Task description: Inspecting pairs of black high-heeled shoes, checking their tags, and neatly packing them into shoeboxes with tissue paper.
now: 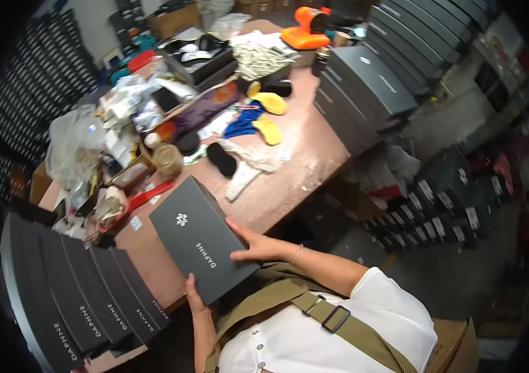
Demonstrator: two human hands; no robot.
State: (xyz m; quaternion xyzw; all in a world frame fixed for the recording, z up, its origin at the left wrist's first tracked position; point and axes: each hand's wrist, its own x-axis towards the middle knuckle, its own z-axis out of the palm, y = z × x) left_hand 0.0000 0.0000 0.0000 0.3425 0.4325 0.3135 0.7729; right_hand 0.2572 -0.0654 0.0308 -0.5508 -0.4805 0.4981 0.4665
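Observation:
A dark grey shoe box (193,239) with a closed lid and pale print lies tilted in front of me, over the near edge of the pink table (252,214). My right hand (255,244) grips its right side, thumb lying on the lid and the other fingers along the edge. At the box's near left edge is my left hand (197,301), thumb up against the side; its other fingers are hidden. Beyond the box lie a black insole-shaped pad (221,160), a white cloth piece (243,180) and a blue and yellow glove (246,121).
A stack of similar boxes (84,292) stands close on my left. More boxes (370,81) are piled at the far right. Plastic bags (75,149), a jar (168,160), an open box (199,62) and an orange tape dispenser (305,38) crowd the table's back and left.

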